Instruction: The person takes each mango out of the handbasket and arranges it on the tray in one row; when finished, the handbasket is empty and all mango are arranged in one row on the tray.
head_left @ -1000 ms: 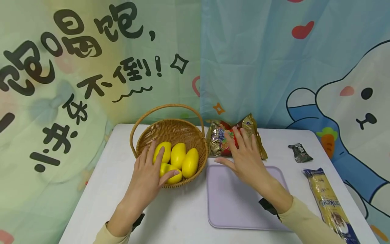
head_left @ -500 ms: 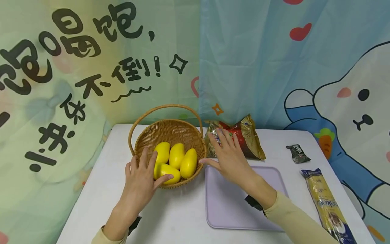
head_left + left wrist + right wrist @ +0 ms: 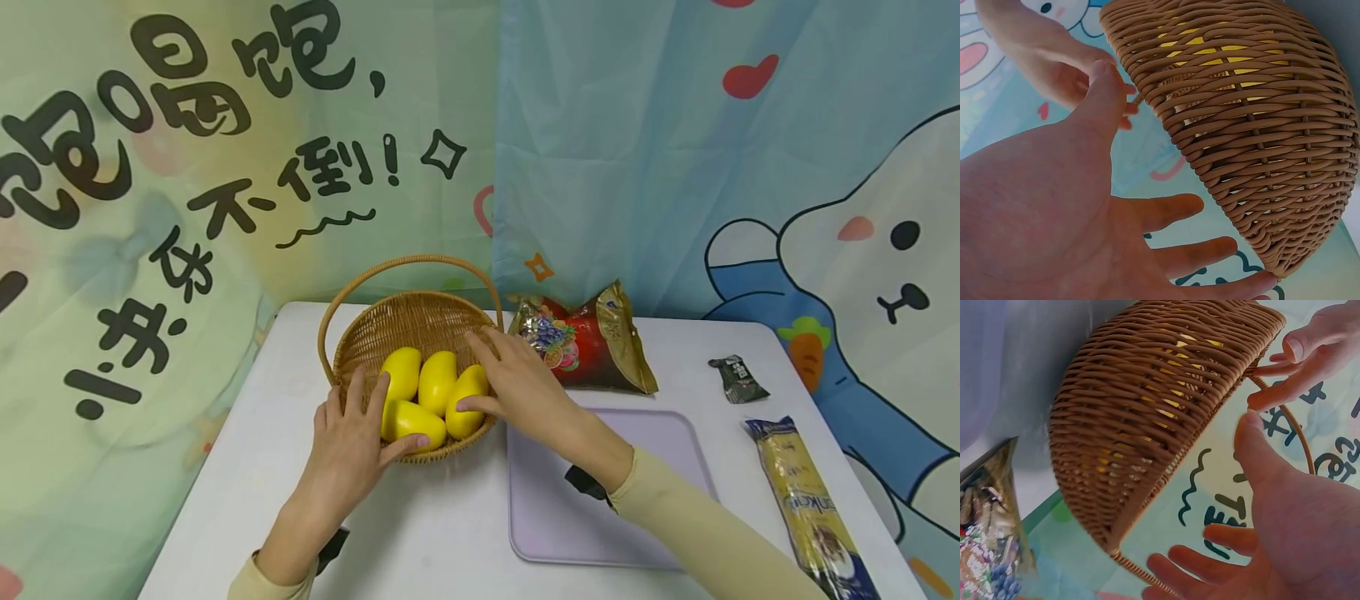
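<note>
A brown wicker basket (image 3: pixel 412 317) with a tall arched handle stands at the back left of the table, several yellow mangoes (image 3: pixel 437 382) inside. My left hand (image 3: pixel 348 442) hovers at its left front rim, fingers spread and thumb over the front mango. In the left wrist view its fingertips come right up to the basket's rim (image 3: pixel 1179 140). My right hand (image 3: pixel 528 387) reaches over the right rim, fingers extended and thumb overlapping the rightmost mango. The right wrist view shows that hand's palm (image 3: pixel 1304 531) and parted fingers holding nothing.
A lilac tray (image 3: pixel 592 508) lies right of the basket, beneath my right forearm. Behind it leans a red and gold snack bag (image 3: pixel 592 342). On the right are a small dark packet (image 3: pixel 738 379) and a long gold and blue package (image 3: pixel 806 500). A printed curtain hangs behind.
My right hand has moved left from in front of the snack bag to the basket's right rim. My left hand has drawn back slightly left and down. The mangoes stay put.
</note>
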A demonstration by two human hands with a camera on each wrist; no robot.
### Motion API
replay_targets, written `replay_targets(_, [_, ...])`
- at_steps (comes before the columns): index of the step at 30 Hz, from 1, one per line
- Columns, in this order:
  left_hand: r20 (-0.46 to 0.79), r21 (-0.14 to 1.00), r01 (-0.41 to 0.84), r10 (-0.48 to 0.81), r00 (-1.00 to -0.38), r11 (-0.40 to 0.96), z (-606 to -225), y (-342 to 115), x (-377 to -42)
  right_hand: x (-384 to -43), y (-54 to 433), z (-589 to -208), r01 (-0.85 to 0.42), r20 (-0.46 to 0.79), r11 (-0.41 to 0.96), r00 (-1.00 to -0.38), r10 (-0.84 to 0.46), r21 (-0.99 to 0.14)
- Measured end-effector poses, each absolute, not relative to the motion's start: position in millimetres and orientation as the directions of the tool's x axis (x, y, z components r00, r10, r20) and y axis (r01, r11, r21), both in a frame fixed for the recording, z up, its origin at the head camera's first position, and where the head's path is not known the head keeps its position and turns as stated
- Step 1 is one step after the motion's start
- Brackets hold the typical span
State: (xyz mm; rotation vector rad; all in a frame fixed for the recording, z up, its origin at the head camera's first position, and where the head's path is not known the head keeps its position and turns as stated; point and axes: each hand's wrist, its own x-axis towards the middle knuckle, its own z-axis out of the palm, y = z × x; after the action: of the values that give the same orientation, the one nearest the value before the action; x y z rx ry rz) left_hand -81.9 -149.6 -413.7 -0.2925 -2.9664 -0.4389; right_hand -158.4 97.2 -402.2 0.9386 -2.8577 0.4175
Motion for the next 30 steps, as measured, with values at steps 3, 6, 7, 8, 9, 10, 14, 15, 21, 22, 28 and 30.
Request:
replay_targets(3, [0.167, 0.260, 0.210, 0.170, -0.971, 0.943, -414.4, -149.9, -81.6, -160.7, 90.5, -402.5, -0.596, 0.144, 0.767, -0.803, -0.579, -0.238])
replay_targets(6, [0.173, 0.246, 0.203, 0.163, -0.971, 0.948, -415.4, -149.7, -81.1, -161.5, 84.7, -403.7, -0.590, 0.094, 0.767, -0.804, -0.588, -0.252])
replay_targets(7, [0.174, 0.244, 0.200, 0.160, -0.972, 0.949, -415.8, -149.7, -81.0, -161.6, 82.7, -404.2, -0.589, 0.081, 0.767, -0.803, -0.590, -0.255])
replay_targets(8, [0.173, 0.239, 0.197, 0.158, -0.972, 0.951, -416.1, -149.6, -80.8, -161.6, 80.7, -404.5, -0.586, 0.065, 0.771, -0.805, -0.590, -0.250])
replay_targets(9, [0.172, 0.234, 0.194, 0.155, -0.973, 0.953, -416.2, -149.8, -80.6, -161.3, 78.8, -404.7, -0.585, 0.053, 0.774, -0.805, -0.592, -0.244])
replay_targets(10, [0.170, 0.231, 0.190, 0.152, -0.974, 0.954, -416.5, -149.7, -80.7, -161.2, 76.8, -404.8, -0.587, 0.043, 0.776, -0.803, -0.594, -0.231])
replay_targets(14, [0.154, 0.224, 0.180, 0.147, -0.977, 0.958, -416.2, -150.3, -81.2, -160.4, 68.3, -403.7, -0.592, -0.001, 0.787, -0.799, -0.601, -0.174])
replay_targets(15, [0.149, 0.232, 0.178, 0.146, -0.978, 0.956, -416.1, -150.6, -81.3, -160.1, 66.2, -403.1, -0.592, -0.012, 0.789, -0.799, -0.602, -0.164])
replay_targets(21, [0.090, 0.308, 0.174, 0.153, -0.984, 0.935, -415.7, -150.9, -83.1, -159.1, 55.6, -403.7, -0.545, -0.088, 0.834, -0.829, -0.551, -0.086])
replay_targets(22, [0.077, 0.316, 0.170, 0.153, -0.985, 0.933, -415.6, -150.9, -83.4, -159.1, 54.2, -404.3, -0.536, -0.098, 0.841, -0.836, -0.540, -0.070])
replay_targets(28, [0.019, 0.329, 0.144, 0.146, -0.989, 0.933, -414.9, -152.0, -84.6, -159.6, 49.2, -408.2, -0.507, -0.173, 0.862, -0.847, -0.503, -0.025])
replay_targets(30, [0.008, 0.334, 0.138, 0.143, -0.990, 0.933, -415.2, -152.9, -85.0, -160.1, 48.5, -410.2, -0.499, -0.196, 0.866, -0.846, -0.496, -0.039])
